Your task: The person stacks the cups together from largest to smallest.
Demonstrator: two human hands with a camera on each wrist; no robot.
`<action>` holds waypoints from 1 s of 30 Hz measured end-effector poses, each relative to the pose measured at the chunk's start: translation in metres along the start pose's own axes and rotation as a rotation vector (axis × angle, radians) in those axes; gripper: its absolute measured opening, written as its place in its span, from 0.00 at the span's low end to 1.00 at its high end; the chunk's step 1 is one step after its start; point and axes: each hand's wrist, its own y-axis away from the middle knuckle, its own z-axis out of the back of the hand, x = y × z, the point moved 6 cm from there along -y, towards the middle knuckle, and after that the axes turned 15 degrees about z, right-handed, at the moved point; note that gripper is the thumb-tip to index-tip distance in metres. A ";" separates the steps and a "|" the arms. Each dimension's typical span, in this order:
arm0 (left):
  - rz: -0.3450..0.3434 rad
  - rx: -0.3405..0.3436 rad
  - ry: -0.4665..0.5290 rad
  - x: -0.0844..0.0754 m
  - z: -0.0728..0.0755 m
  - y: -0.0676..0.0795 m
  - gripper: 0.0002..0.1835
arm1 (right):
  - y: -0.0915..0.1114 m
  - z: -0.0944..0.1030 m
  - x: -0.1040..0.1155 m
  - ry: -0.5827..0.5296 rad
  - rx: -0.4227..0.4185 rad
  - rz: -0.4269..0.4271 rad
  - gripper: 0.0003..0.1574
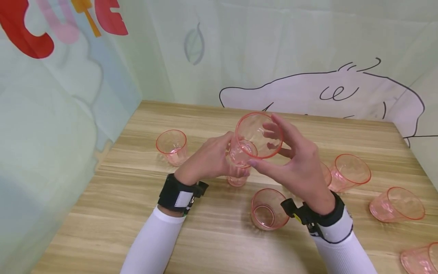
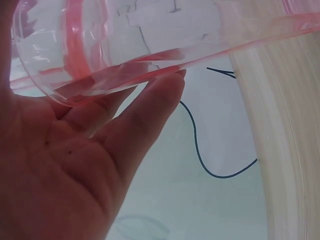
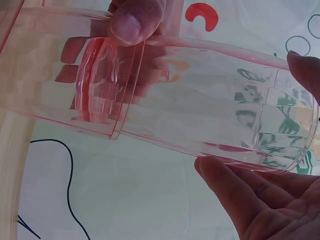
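My left hand [image 1: 213, 158] grips a clear pink tumbler [image 1: 237, 181] above the wooden table. Over it, my right hand [image 1: 297, 163] holds a second clear pink tumbler [image 1: 251, 131], thumb on one side and fingers spread around the other. In the right wrist view, the thick base of the upper tumbler [image 3: 215, 105] sits inside the mouth of the lower tumbler [image 3: 50, 85]. My left thumb [image 3: 130, 25] presses near the lower rim. The left wrist view has my left fingers [image 2: 150, 110] lying along the lower tumbler's wall [image 2: 125, 55].
On the table [image 1: 137, 213] one pink tumbler [image 1: 173, 152] stands at the left and another [image 1: 268, 211] between my forearms. Several more, including one tumbler [image 1: 350, 173] and another [image 1: 397, 205], stand to the right. One is partly hidden behind my right hand. Printed cloth [image 1: 191, 83] borders the table.
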 end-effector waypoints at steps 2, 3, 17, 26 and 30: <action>-0.004 0.003 0.003 0.001 -0.001 0.000 0.36 | 0.000 -0.001 0.000 -0.001 0.013 -0.007 0.62; -0.010 0.002 0.003 0.000 -0.001 0.000 0.37 | 0.001 -0.001 0.000 0.000 0.020 -0.010 0.62; -0.126 -0.022 -0.003 -0.003 0.001 0.001 0.42 | 0.002 -0.010 -0.004 0.011 0.082 0.006 0.63; -0.114 -0.017 -0.009 -0.002 0.001 0.002 0.44 | 0.002 -0.015 -0.006 0.028 0.103 0.030 0.61; -0.096 -0.013 -0.002 -0.001 0.000 0.002 0.46 | 0.002 -0.017 -0.007 0.044 0.118 0.040 0.61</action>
